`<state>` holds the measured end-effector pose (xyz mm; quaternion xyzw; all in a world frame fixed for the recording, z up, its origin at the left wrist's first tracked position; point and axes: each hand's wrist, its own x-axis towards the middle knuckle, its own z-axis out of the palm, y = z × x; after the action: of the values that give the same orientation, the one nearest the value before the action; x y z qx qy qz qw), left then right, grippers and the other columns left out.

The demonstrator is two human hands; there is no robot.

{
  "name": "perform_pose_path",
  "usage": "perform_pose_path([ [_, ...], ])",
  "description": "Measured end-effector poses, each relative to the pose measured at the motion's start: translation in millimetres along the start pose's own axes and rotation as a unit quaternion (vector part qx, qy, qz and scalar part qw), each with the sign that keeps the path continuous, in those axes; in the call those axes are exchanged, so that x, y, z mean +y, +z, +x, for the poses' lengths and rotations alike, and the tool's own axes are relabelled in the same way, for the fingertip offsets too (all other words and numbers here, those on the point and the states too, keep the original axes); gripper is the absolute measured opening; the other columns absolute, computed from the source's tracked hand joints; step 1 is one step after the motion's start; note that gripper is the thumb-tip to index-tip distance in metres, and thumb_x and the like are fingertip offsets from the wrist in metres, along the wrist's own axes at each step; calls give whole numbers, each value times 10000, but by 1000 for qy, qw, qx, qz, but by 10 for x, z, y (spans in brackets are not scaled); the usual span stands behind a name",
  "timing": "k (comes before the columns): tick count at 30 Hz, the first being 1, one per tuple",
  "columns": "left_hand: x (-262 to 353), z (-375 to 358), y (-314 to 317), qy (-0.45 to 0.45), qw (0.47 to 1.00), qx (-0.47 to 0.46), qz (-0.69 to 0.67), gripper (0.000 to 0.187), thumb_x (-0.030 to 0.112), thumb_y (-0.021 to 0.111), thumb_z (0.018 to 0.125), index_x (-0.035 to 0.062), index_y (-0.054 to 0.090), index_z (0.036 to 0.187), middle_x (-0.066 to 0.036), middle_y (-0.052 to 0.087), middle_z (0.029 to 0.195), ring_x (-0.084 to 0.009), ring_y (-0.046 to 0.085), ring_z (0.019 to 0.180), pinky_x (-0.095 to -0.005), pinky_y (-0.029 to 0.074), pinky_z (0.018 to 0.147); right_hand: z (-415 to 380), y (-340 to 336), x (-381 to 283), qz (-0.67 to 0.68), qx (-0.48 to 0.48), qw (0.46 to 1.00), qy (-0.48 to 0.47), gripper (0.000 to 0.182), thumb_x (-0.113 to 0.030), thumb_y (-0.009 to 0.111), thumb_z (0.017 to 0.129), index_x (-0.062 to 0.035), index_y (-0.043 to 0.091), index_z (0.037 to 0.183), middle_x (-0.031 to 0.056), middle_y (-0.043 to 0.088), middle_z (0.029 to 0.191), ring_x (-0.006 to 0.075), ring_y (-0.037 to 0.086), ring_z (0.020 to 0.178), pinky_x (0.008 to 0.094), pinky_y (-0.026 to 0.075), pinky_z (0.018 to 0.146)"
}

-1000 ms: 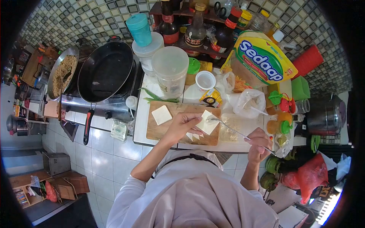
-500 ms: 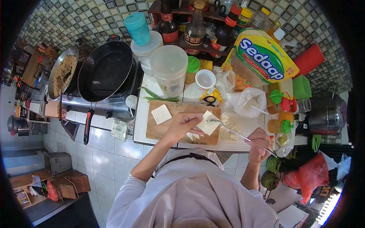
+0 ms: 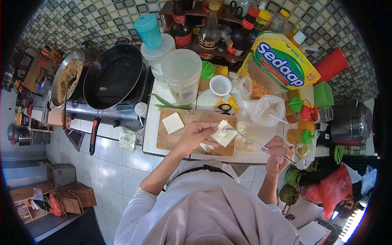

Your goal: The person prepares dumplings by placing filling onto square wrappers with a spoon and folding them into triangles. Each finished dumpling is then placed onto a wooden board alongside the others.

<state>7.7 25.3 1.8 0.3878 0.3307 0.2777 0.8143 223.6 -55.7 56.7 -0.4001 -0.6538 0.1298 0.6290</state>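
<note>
My left hand [image 3: 199, 135] pinches the left corner of a thin white square wrapper [image 3: 226, 139], held over the right part of the wooden cutting board [image 3: 171, 143]. In my right hand [image 3: 279, 154] is a long-handled metal spoon [image 3: 255, 143]. Its tip rests on the wrapper, where a little pale paste shows. A square white stack [image 3: 173, 123], apparently more wrappers, lies on the board's left side. Small white pointed pieces [image 3: 207, 147] stick out below my left fingers; what they are is partly hidden.
Right of the board is a clear plastic tray [image 3: 248, 134], with a plastic bag [image 3: 268, 110] behind it. Scissors [image 3: 225, 107], a white tub [image 3: 220, 85] and a large lidded container [image 3: 182, 75] stand behind. A black frying pan [image 3: 113, 76] sits on the stove to the left.
The spoon and my right hand have shifted very slightly, and the pale paste on the wrapper shows more plainly. My left hand keeps its hold in nearly the same place.
</note>
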Motion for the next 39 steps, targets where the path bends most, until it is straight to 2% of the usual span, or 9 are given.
perform_pose_path([
  [11,-45,21,-37,8,1000,-3,-8,319,116,497,852,-100,487,1087,-109,566,951,-217,629,710,-249,534,616,-51,10,-9,55,76,996,10,360,-375,403,878,-46,467,745,82,463,603,162,422,509,246,297,477],
  [16,-17,-1,-34,12,1000,-13,-10,316,116,490,855,-94,488,1090,-110,573,947,-213,629,716,-247,533,623,-126,21,60,158,263,937,167,318,-357,395,892,-55,458,814,55,479,760,120,419,596,205,326,477],
  [23,-46,2,-53,18,1000,-13,-9,314,119,471,863,-89,484,1098,-120,585,941,-202,626,721,-250,534,640,-95,-88,74,233,299,889,257,301,-344,399,898,-60,477,835,24,486,715,72,401,579,181,302,483],
  [25,-27,-11,-57,22,1000,-10,-10,311,113,465,866,-91,481,1099,-117,583,942,-196,623,727,-251,535,645,-156,-228,138,207,369,855,300,272,-318,422,895,-64,500,835,6,488,680,58,396,569,187,286,464],
  [29,24,-55,-64,63,998,30,5,304,118,478,858,-105,501,1064,-128,587,930,-191,608,763,-273,542,665,-406,-530,328,73,387,849,353,266,-301,441,888,-55,519,826,2,487,656,44,389,568,189,265,448],
  [31,7,-44,-95,79,996,41,15,310,116,475,859,-109,492,1073,-141,586,942,-191,606,773,-275,542,662,-608,-680,427,-51,266,862,427,218,-255,473,874,-48,533,836,5,492,643,33,389,572,180,278,472],
  [34,17,-17,-128,90,995,47,17,310,108,478,855,-111,489,1075,-153,584,956,-192,608,772,-274,542,654,-844,-739,569,-85,228,841,483,184,-194,528,843,-23,529,910,7,466,672,42,370,591,167,281,489],
  [37,74,-22,-108,78,996,37,-1,312,104,488,847,-106,491,1078,-159,583,962,-192,609,766,-275,543,647,-1192,-900,900,-274,232,867,345,234,-123,595,791,-3,511,974,8,425,710,72,347,619,178,296,525],
  [39,87,-27,-111,65,997,27,-9,320,105,500,837,-104,492,1079,-158,585,957,-190,607,786,-280,545,645,-1142,-821,873,-310,267,860,306,269,-99,613,771,7,498,991,4,408,722,84,339,638,192,305,552],
])
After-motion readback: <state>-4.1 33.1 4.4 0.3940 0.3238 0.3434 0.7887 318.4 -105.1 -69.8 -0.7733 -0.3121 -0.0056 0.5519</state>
